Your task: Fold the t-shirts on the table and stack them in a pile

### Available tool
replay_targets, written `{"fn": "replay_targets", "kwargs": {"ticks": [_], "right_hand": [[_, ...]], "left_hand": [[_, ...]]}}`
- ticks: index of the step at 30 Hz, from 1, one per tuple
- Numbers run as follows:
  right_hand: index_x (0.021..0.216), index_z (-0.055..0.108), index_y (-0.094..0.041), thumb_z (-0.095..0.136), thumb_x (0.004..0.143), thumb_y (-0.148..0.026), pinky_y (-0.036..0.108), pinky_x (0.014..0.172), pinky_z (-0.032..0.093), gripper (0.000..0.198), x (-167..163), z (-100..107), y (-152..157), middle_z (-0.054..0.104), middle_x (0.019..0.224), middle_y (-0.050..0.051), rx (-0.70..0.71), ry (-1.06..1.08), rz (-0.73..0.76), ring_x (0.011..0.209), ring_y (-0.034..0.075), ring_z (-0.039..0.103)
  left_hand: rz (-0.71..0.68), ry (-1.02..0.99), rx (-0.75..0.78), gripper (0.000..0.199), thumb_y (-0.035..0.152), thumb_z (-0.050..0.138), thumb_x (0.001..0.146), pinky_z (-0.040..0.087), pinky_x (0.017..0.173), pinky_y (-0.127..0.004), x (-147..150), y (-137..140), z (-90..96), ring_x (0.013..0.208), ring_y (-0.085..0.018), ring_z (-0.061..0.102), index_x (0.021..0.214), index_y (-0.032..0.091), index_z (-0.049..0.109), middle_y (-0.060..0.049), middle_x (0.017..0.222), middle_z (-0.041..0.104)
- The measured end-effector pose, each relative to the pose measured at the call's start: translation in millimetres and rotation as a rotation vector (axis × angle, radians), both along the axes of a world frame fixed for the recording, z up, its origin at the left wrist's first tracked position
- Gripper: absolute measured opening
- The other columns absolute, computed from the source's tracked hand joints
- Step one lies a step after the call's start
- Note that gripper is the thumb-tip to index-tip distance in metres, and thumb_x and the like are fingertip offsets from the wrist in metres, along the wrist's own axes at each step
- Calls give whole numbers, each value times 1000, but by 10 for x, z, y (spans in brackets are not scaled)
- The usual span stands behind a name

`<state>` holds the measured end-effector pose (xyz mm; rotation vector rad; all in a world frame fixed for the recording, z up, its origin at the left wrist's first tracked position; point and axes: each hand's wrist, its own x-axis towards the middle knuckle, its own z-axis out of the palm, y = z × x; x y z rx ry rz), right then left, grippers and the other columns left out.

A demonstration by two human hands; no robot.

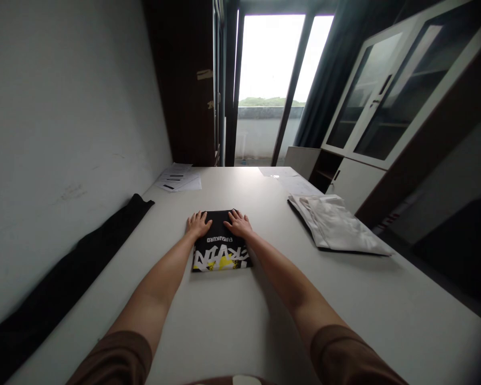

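A folded black T-shirt with white lettering and a yellow print lies flat on the white table. Its lettering appears upside down from where I stand. On its far left corner rests my left hand, palm down with the fingers spread. My right hand lies the same way on the far right corner, fingers apart. Both palms press on the cloth without gripping it. Whatever lies under the palms is hidden.
Folded white and black clothes are stacked at the right. A long black garment lies along the left edge by the wall. Printed papers sit at the far left, and more sheets at the far right. A glass-door cabinet stands beyond.
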<state>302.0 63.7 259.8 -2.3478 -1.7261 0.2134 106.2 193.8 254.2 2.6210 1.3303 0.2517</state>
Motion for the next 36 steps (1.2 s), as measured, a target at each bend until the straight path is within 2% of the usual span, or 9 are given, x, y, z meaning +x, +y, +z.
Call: {"fn": "replay_targets", "kwargs": {"ticks": [4,7,10,13,17,20,24,31,36], "right_hand": [[166,18,-18,21,105,-66,47,124,2,78,57,22,-11,6,171,9,8,5,-65,157,27,1],[166,19,-19,20,107,-61,45,125,2,73,-44,28,-19,7,171,7,53,-17,-22,158,25,1],[166,23,-24,22,108,-55,42,126,-1,66,-188,11,10,12,171,2,93,-53,126,158,21,2],[165,27,-23,25,108,-55,43,126,1,65,-196,-8,26,16,170,2,56,-39,153,157,22,6],[165,24,-21,27,107,-60,46,125,5,70,62,-4,-60,11,171,6,14,-11,20,157,25,6],[166,21,-19,26,107,-62,45,125,4,73,223,28,-200,11,170,8,-3,2,-41,157,25,7],[167,17,-17,23,107,-62,41,126,3,75,75,61,-478,8,171,7,32,8,24,158,23,5],[166,23,-18,23,103,-73,38,128,2,84,-522,31,-1061,13,169,4,106,-24,373,158,23,7],[165,26,-14,23,101,-76,45,128,6,89,-378,68,-1197,15,169,9,67,-43,263,157,26,9]], "left_hand": [[52,-40,29,72,61,29,102,14,124,-57,-58,-30,9,156,-33,19,160,18,34,-14,169,23],[-123,-117,120,67,54,31,104,14,127,-47,-113,-102,20,157,-25,18,161,19,33,-10,170,21],[-303,-81,121,63,51,39,103,13,128,-44,-141,-156,14,157,-23,19,159,23,38,-5,170,25],[-258,-7,59,65,54,37,102,15,126,-50,-176,-161,9,156,-28,20,159,23,38,-7,169,27],[-125,41,29,69,58,30,103,14,125,-55,-303,-146,34,157,-31,17,162,22,30,-9,170,21],[-109,50,29,71,60,26,104,13,126,-53,-465,-203,63,158,-29,15,164,21,26,-10,171,18],[-237,-14,55,78,67,23,104,12,127,-48,-722,-445,76,158,-26,13,165,18,20,-10,172,12],[-530,-8,101,87,72,33,100,8,128,-45,-1104,-1075,137,159,-26,10,166,17,16,-10,172,9],[-544,44,95,86,70,36,100,9,128,-48,-1181,-1234,165,159,-26,11,167,22,13,-8,172,8]]}}
